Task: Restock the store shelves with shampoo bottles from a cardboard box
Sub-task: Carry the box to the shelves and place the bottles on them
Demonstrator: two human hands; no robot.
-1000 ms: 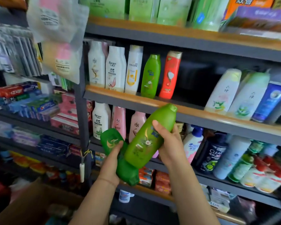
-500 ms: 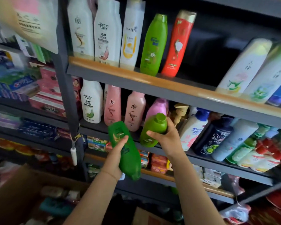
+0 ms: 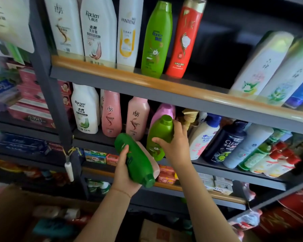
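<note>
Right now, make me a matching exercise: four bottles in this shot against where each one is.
Things:
1. light green bottle
2. dark green bottle
3. red bottle
4. CLEAR bottle

Places:
A. standing on the upper shelf
B. held tilted, cap down, in the left hand
C. standing on the middle shelf, untouched
D. gripped by the right hand at the middle shelf's edge

Pairs: 1-D, 2-B, 3-A, 4-C

Cardboard box [image 3: 12, 212] blurred & cut off bottom-left, contents unreadable; pink bottle [image 3: 155, 169] mostly hidden behind dark-green bottle [image 3: 136, 161]
</note>
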